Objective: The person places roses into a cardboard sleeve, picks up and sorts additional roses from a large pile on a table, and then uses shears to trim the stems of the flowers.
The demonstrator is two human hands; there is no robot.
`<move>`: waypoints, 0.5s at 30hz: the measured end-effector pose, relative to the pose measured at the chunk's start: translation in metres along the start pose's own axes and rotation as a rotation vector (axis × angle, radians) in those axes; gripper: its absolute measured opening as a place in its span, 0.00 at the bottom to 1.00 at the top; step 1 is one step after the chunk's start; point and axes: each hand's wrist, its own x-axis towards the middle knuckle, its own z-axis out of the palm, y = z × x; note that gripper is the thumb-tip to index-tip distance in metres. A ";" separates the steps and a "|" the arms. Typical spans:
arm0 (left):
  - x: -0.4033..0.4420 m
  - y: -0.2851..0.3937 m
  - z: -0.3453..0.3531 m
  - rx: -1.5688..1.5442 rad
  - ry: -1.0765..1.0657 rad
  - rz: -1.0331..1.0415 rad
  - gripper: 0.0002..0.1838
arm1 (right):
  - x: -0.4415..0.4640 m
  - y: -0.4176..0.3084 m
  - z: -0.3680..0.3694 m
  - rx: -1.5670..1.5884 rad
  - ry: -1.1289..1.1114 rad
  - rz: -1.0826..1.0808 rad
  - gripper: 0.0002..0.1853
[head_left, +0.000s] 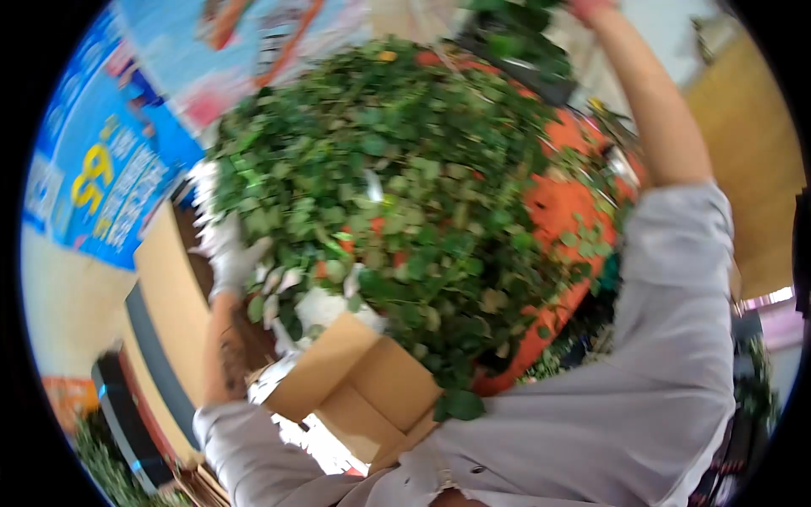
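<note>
A big heap of cut leafy green stems [397, 160] fills the middle of the view. My left hand [236, 264], in a whitish glove, is at the heap's left edge, its thumb spread apart; blur smears the other fingers. Beside it are a white fringed strip [204, 198] and pale petal-like pieces [279, 283]. My right hand [589, 8] reaches to the top edge and is partly cut off. Dark green leaves [528, 29] over a black tray-like thing [553, 84] are nearest to it; whether the fingers hold any is hidden.
An open cardboard box [355, 389] stands against my body. Orange-red sheeting [570, 207] shows under the leaves at the right. At the left are a tall cardboard panel [173, 279], a long black box [131, 422] and a blue poster [101, 177]. A wooden board [748, 160] stands at the right.
</note>
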 end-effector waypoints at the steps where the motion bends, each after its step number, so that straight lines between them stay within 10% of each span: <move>1: 0.009 0.004 0.000 -0.177 -0.104 0.037 0.47 | 0.006 0.034 0.001 -0.163 0.204 -0.079 0.17; 3: 0.024 0.003 0.040 -0.273 -0.184 -0.034 0.50 | -0.006 0.025 -0.020 0.189 0.015 0.024 0.15; 7: 0.035 0.026 0.019 -0.099 -0.281 -0.102 0.29 | -0.019 0.103 -0.022 -0.080 0.162 -0.152 0.14; 9: 0.035 0.023 0.020 -0.032 -0.051 0.132 0.18 | -0.030 0.121 -0.023 -0.229 -0.125 -0.021 0.15; 15: -0.021 0.049 -0.017 -0.022 -0.398 0.368 0.29 | -0.057 0.107 0.002 -0.388 -0.268 -0.207 0.17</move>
